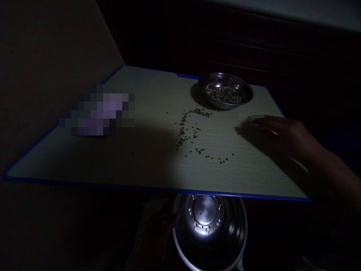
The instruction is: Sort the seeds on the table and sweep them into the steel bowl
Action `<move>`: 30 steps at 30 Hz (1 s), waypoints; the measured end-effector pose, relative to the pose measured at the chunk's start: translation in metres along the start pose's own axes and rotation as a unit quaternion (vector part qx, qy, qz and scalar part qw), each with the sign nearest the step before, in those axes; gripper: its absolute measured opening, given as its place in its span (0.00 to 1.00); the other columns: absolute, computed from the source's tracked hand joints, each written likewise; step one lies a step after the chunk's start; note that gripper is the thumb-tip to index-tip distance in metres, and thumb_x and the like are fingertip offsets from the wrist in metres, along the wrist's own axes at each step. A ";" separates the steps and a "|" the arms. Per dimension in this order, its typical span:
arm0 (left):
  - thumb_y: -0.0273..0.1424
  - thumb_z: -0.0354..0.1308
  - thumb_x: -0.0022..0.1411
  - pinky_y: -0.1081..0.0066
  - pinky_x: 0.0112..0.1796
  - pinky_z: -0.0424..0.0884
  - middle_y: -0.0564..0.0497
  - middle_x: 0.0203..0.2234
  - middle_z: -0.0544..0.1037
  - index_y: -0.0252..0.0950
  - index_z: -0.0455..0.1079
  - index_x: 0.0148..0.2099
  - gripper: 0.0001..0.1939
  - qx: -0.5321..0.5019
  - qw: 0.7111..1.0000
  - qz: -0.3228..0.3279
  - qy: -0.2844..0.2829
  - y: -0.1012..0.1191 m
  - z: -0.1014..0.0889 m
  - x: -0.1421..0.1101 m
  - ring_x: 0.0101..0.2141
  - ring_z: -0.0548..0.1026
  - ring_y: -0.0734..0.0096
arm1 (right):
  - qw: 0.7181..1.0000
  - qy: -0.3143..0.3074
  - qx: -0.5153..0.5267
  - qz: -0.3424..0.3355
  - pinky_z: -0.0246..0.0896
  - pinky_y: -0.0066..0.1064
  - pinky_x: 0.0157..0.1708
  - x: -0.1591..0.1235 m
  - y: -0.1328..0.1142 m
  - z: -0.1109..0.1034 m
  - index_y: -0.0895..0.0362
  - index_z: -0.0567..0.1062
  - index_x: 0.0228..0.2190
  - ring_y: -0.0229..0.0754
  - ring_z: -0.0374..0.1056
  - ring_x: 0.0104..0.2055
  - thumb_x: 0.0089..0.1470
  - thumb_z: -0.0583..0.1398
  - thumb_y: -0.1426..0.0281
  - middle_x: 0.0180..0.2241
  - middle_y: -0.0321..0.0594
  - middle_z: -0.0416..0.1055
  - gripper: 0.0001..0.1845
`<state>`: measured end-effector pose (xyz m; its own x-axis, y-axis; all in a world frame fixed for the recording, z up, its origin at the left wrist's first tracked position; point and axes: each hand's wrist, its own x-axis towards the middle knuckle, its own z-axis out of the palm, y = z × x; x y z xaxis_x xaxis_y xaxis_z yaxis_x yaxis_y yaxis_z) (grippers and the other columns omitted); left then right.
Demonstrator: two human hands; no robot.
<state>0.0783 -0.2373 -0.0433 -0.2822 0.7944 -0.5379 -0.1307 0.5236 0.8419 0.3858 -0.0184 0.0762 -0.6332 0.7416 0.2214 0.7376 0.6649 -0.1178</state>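
Observation:
Below the near table edge, my left hand (166, 222), mostly in darkness, grips the left rim of a shiny metal pot (231, 244). A few small seeds or beans lie inside it. My right hand (284, 130) is low over the right side of the table, fingers closed on a pale, translucent thing (246, 119) too dim to identify. Loose dark seeds (182, 130) are scattered in a curved line across the middle of the tabletop. Behind them stands a steel bowl (222, 105), its bottom covered with similar seeds (225, 95).
The light table (152, 162) has a blue edge strip and stands against a wall (56, 45) on the left. A blurred-out purplish item (104, 113) lies at its left side. Dark furniture (254, 45) rises behind. Much of the scene is in shadow.

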 end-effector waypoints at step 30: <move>0.34 0.64 0.46 0.57 0.49 0.69 0.48 0.42 0.81 0.38 0.80 0.36 0.12 -0.026 0.999 0.009 0.019 -0.015 0.003 0.002 0.49 0.73 0.46 | 0.975 -0.033 -0.201 0.093 0.55 0.36 0.24 0.044 -0.017 0.009 0.54 0.77 0.44 0.52 0.71 0.29 0.59 0.49 0.61 0.32 0.49 0.77 0.21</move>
<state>0.0821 -0.2420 -0.0570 -0.3198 0.7908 -0.5218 -0.1738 0.4925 0.8528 0.3428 0.0038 0.0789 -0.4830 0.8591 0.1691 0.8654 0.4389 0.2419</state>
